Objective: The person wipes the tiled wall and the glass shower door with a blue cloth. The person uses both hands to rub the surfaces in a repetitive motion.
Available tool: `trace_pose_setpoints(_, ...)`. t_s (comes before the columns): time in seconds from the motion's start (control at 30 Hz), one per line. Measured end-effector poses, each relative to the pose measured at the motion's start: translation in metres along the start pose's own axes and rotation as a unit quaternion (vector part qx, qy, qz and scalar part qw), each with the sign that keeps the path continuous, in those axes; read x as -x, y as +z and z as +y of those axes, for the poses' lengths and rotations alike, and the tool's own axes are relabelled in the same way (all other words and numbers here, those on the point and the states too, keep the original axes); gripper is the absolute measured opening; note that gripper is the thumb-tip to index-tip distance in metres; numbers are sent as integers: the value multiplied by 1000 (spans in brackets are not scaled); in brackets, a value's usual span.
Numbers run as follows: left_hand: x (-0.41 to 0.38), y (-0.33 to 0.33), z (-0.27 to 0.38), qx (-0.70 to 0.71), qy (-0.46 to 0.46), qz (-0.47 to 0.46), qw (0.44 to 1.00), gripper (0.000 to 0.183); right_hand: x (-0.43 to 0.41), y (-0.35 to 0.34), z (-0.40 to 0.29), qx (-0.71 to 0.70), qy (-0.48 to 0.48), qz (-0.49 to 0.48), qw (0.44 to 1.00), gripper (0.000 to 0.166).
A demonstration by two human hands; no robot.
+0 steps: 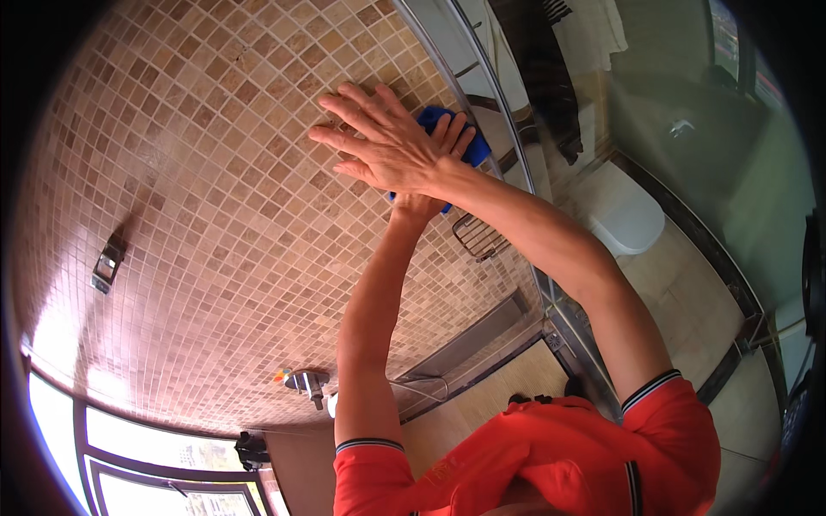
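My left hand (453, 137) presses a blue cloth (477, 149) against the mosaic-tiled wall (258, 174), close to the metal edge of the shower screen. Part of the cloth shows beyond its fingers, and a corner peeks out near the wrist. Crossing over it, my right hand (387, 142) is spread flat with fingers apart and nothing in it. It lies at the tiles, though whether the whole palm touches them is unclear. The right hand and wrist hide most of my left hand and the cloth's middle.
Below my hands a wire basket (481, 237) is fixed to the wall. A metal bracket (108, 263) and a shower mixer (307, 382) jut from the tiles. Metal rails (497, 84) edge the shower at right, with a white toilet (629, 209) beyond. Windows (161, 445) stand lower left.
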State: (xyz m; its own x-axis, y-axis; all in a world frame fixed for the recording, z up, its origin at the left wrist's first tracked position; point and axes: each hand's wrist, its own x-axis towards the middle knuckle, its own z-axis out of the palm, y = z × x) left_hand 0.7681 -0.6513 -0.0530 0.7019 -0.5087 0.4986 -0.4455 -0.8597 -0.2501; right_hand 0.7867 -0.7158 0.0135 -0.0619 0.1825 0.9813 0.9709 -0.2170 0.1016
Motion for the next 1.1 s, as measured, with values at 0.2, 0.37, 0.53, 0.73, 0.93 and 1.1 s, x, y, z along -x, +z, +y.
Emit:
trace_pose_setpoints(0.2, -9, -14, 18, -328, 9, -77, 941, 73, -24, 1, 17, 55, -6, 24, 998, 62)
trace_pose_setpoints(0.37, 2, -9, 9, -350, 32, -89, 932, 66, -73, -9, 50, 109, -44, 46, 992, 62)
trace_pose_setpoints(0.53, 0, -7, 10, -323, 38, -15, 945, 61, -80, -13, 70, 100, -85, 56, 990, 62)
trace_pose_setpoints(0.73, 0, -10, 11, -332, 20, -3, 943, 61, -80, -8, 77, 94, -111, 76, 986, 63)
trace_pose_setpoints(0.93, 9, -37, 9, -320, -29, 27, 946, 68, -79, -10, 78, 88, -127, 85, 984, 58)
trace_pose_setpoints(1.1, 31, -62, 7, -298, -101, 94, 945, 65, -70, -18, 89, 90, -137, 47, 985, 56)
